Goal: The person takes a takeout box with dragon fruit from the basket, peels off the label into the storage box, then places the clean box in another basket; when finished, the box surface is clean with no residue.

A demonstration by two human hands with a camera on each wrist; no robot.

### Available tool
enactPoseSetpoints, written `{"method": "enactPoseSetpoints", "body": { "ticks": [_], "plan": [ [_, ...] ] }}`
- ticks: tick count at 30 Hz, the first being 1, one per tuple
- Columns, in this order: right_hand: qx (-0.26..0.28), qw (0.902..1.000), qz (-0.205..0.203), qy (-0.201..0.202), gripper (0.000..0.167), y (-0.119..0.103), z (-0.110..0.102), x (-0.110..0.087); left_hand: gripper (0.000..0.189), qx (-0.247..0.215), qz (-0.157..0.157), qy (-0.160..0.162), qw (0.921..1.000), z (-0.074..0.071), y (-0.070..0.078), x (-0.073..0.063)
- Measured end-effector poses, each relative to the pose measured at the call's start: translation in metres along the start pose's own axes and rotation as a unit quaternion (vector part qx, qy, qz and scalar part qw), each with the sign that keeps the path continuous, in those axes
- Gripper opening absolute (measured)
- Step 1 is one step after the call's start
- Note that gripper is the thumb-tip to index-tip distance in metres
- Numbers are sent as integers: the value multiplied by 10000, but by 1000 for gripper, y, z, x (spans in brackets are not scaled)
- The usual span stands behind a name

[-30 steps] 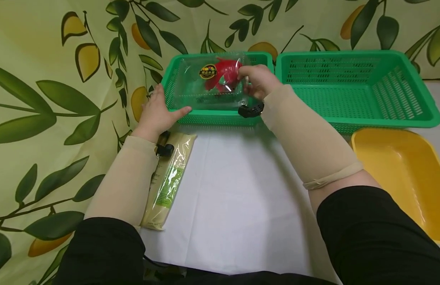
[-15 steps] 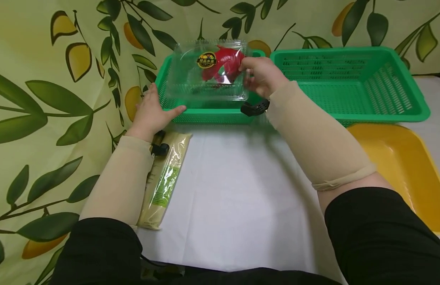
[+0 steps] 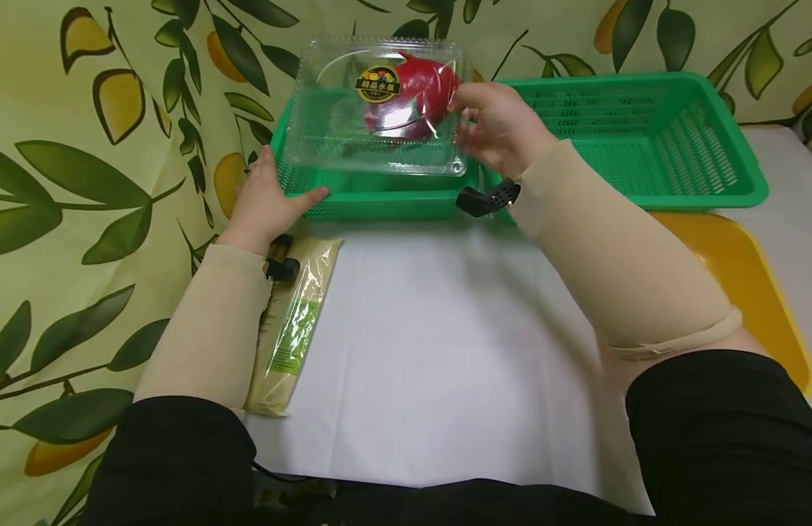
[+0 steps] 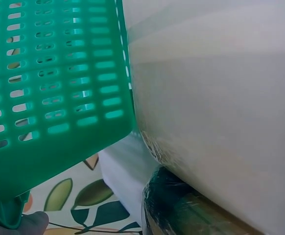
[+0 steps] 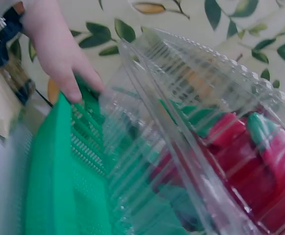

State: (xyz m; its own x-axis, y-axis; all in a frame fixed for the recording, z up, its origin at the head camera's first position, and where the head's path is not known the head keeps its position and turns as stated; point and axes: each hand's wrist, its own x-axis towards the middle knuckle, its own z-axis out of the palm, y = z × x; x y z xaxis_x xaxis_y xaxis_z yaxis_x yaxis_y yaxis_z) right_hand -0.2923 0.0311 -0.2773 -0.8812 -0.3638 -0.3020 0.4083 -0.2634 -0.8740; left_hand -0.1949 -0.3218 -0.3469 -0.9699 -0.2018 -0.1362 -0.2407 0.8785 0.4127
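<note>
My right hand grips the right end of a clear plastic clamshell box, fingers curled at its edge. Inside the box lies a red dragon fruit, and a black and gold label sits on the lid. The box is raised over the left green basket, tilted so its lid faces me. At that basket's left front corner rests my left hand, thumb laid along the front rim and fingers extended at the left side. The right wrist view shows the dragon fruit close up through the ribbed plastic.
A second green basket stands to the right, with a yellow tray in front of it, partly behind my right arm. Beside my left forearm lies a long beige packet with a green label on the white cloth. Patterned fabric hangs behind and left.
My right hand has lifted the clamshell box up out of the left basket and tilted it, lid toward me. The left hand has stayed at the basket corner. The head view has shifted slightly.
</note>
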Motion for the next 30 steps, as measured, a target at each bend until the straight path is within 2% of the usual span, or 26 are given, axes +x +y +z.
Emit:
{"method": "enactPoseSetpoints", "body": {
  "ticks": [4, 8, 12, 16, 22, 25, 30],
  "plan": [
    [-43, 9997, -247, -40, 8, 0, 0, -13, 134, -23, -26, 44, 10000, -4, -2, 3],
    [-252, 9984, -433, -246, 10, 6, -1, -26, 134, -56, -123, 88, 9999, -8, -8, 2],
    [-434, 9980, -324, -319, 6, 15, -5, -42, 132, -108, -100, 137, 9998, -9, -15, -2],
    [-481, 9979, -219, -380, 11, 24, -16, -59, 132, -159, -92, 206, 9996, -9, -17, -3],
    [-606, 9962, -260, -565, 20, 40, -35, -85, 121, -127, -287, 39, 9995, -8, -16, -3],
    [-593, 9958, -196, -668, 25, 49, -42, -99, 125, -158, -366, -44, 9992, -8, -16, -4],
    [-640, 9949, 23, -773, 31, 65, -56, -122, 131, -188, -300, -38, 9994, -8, -14, -4]
  ]
}}
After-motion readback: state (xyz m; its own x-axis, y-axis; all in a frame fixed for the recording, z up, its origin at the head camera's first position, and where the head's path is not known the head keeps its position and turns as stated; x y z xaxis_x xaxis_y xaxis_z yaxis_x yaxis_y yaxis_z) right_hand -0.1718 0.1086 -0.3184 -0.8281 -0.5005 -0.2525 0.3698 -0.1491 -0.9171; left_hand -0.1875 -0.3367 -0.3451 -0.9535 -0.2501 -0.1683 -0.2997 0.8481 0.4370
